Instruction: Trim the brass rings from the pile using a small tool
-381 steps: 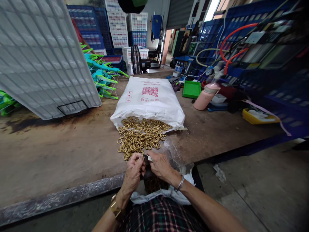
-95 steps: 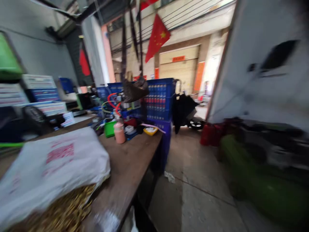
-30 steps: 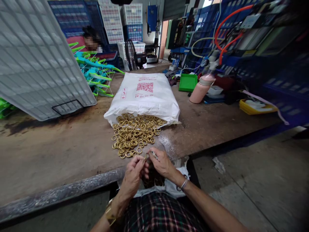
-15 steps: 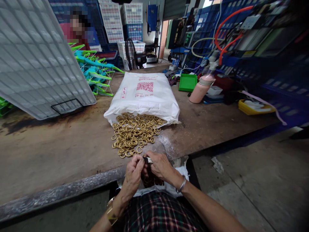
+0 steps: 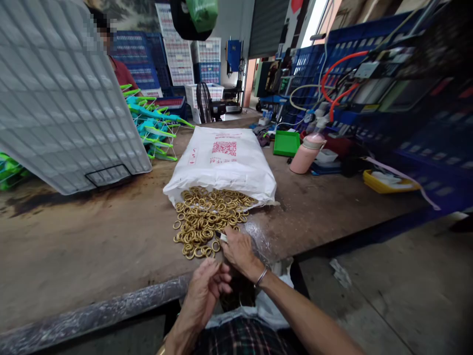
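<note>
A heap of brass-coloured rings (image 5: pixel 201 224) spills from the mouth of a white woven sack (image 5: pixel 229 170) printed in red. My right hand (image 5: pixel 240 251) is at the near right side of the heap, its fingers closed on a small black-and-white piece (image 5: pixel 222 236) whose kind I cannot make out. Just below the rings, by the table's front edge, my left hand (image 5: pixel 209 283) has its fingers bent and apart, with nothing visible in it. Under both hands a white bag (image 5: pixel 273 301) lies open on my lap, and dark contents show inside.
A pale plastic crate (image 5: pixel 74 108) leans on the table (image 5: pixel 92 246) at left, near blue and green plastic pieces (image 5: pixel 155 125). Towards the right stand a green tray (image 5: pixel 287 143), a pink bottle (image 5: pixel 307 155) and a yellow tray (image 5: pixel 388 183). Another person (image 5: pixel 123 74) is behind the crate.
My hands were together over my lap and have come apart. The right moved forward to the rings with the small piece; the left fingers have loosened. The view has tilted up slightly.
</note>
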`<state>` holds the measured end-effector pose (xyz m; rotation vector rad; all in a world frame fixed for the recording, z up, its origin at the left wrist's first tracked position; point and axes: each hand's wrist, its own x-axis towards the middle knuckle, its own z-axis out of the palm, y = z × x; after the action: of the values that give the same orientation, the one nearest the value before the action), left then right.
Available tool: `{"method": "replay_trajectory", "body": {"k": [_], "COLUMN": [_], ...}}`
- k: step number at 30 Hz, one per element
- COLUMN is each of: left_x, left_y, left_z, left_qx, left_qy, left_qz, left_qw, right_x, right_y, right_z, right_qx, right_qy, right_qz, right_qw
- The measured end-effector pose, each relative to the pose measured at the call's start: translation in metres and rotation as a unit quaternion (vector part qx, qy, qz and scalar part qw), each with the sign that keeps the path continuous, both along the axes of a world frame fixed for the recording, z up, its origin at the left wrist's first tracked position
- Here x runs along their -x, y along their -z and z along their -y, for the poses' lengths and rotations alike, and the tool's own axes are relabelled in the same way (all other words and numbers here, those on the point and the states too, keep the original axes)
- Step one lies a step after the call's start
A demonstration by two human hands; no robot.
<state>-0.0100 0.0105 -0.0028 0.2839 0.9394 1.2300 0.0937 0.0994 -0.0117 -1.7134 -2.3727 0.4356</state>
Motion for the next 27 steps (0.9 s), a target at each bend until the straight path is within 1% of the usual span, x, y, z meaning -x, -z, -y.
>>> {"method": "replay_trajectory", "body": {"k": [3,7,11,14,16,19,21,23,25,27], "left_x": [0.006,0.011,0.012,0.012,0.012,0.011,0.011,0.01,0.009,0.01], "left_y": [0.003,0.005,0.002,-0.002,-0.003,-0.002,-0.002,-0.002,-0.004,-0.007], "left_z": [0.0,-0.002,-0.007,-0.012,-0.016,-0.022,-0.025,-0.027,-0.028,-0.027], "left_qx": [0.005,0.044,0.089,0.082,0.062,0.024,-0.007,-0.029,-0.042,-0.052], "left_qy": [0.011,0.009,-0.011,-0.008,0.001,-0.009,-0.022,-0.021,0.001,0.026], "left_qz": [0.057,0.126,0.147,0.14,0.096,-0.037,-0.128,-0.193,-0.234,-0.262], "left_qw": [0.998,0.991,0.985,0.987,0.993,0.999,0.992,0.981,0.971,0.963], "right_x": [0.008,0.006,-0.001,-0.007,-0.011,-0.019,-0.023,-0.025,-0.025,-0.024], "right_y": [-0.001,0.0,0.003,0.004,0.006,0.007,0.006,0.003,-0.002,-0.007], "right_z": [-0.002,-0.005,-0.009,-0.012,-0.013,-0.012,-0.008,-0.003,0.003,0.008], "right_qx": [0.004,-0.009,-0.014,-0.009,-0.011,-0.022,-0.031,-0.027,-0.015,-0.001], "right_qy": [0.015,0.025,0.032,0.028,0.007,-0.035,-0.077,-0.126,-0.165,-0.18], "right_qz": [0.018,0.018,0.005,-0.028,-0.068,-0.131,-0.172,-0.208,-0.235,-0.256], "right_qw": [1.0,0.999,0.999,0.999,0.998,0.991,0.982,0.97,0.958,0.95]}}
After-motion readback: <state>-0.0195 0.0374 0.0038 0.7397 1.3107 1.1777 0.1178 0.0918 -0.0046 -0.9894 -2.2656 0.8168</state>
